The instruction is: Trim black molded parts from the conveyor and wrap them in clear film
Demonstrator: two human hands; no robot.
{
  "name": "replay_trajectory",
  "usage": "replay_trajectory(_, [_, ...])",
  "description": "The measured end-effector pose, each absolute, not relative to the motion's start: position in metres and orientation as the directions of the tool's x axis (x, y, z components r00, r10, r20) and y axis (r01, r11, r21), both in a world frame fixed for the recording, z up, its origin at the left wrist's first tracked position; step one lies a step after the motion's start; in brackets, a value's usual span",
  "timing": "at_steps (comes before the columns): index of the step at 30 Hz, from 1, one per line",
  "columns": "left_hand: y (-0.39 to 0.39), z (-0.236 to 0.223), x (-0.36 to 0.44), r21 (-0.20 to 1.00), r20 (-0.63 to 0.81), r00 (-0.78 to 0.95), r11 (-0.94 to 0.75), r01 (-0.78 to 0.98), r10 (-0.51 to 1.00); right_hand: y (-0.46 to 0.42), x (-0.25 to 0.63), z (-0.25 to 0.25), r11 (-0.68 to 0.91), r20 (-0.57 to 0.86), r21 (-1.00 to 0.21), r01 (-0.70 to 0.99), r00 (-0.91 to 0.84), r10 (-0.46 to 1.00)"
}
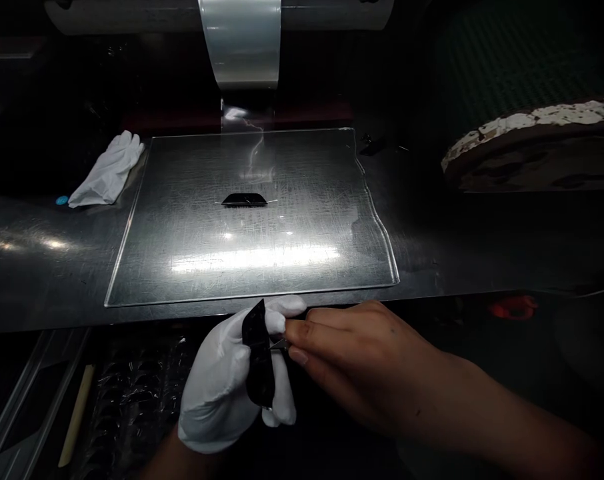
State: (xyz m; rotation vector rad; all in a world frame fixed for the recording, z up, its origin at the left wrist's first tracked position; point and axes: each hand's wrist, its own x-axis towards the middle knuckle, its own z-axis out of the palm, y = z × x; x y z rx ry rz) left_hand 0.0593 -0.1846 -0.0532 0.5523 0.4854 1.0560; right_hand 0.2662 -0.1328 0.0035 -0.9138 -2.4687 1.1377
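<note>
My left hand (pixel 222 390), in a white glove, is closed round a small flat black piece (pixel 259 360) held on edge just below the table's front edge. My bare right hand (pixel 349 357) reaches in from the right and pinches a thin strip or film tab (pixel 281 344) at that piece's side. A second small black piece (pixel 244 199) lies flat in the middle of a clear scratched plastic sheet (pixel 182 267) on the metal table.
A spare white glove (pixel 108 172) lies at the sheet's far left corner, a small blue object (pixel 61 200) beside it. A roll of clear film (pixel 242 40) hangs behind the sheet. A worn round object (pixel 532 143) sits at the right. Trays (pixel 127 400) lie below the table.
</note>
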Motion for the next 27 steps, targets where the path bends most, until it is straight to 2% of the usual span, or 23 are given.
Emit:
replay_trajectory(7, [-0.179, -0.047, 0.058, 0.624, -0.17, 0.372, 0.392, -0.676, 0.913, -0.136, 0.265, 0.007, 0.473, -0.063, -0.777, 0.415, -0.799, 0.598])
replay_trajectory(11, [-0.178, -0.048, 0.056, 0.59, -0.132, 0.391, 0.389, -0.707, 0.911, -0.137, 0.264, 0.007, 0.441, -0.048, -0.81, 0.386, -0.793, 0.607])
replay_trajectory(13, [-0.178, -0.049, 0.056, 0.577, -0.11, 0.377, 0.368, -0.729, 0.92, -0.137, 0.266, 0.007, 0.419, -0.016, -0.834, 0.359, -0.775, 0.632])
replay_trajectory(16, [-0.178, -0.051, 0.058, 0.618, -0.107, 0.357, 0.343, -0.707, 0.928, -0.135, 0.27, 0.008, 0.409, 0.052, -0.848, 0.338, -0.715, 0.698])
replay_trajectory(19, [-0.179, -0.051, 0.059, 0.648, -0.152, 0.354, 0.364, -0.669, 0.923, -0.134, 0.271, 0.007, 0.396, 0.088, -0.853, 0.339, -0.655, 0.751])
replay_trajectory(24, [-0.183, -0.05, 0.06, 0.595, -0.267, 0.341, 0.433, -0.677, 0.901, -0.138, 0.265, -0.004, 0.397, 0.211, -0.909, 0.13, -0.677, 0.705])
replay_trajectory(27, [-0.183, -0.05, 0.06, 0.608, -0.298, 0.323, 0.44, -0.661, 0.898, -0.139, 0.267, -0.005, 0.382, 0.247, -0.923, 0.038, -0.703, 0.667])
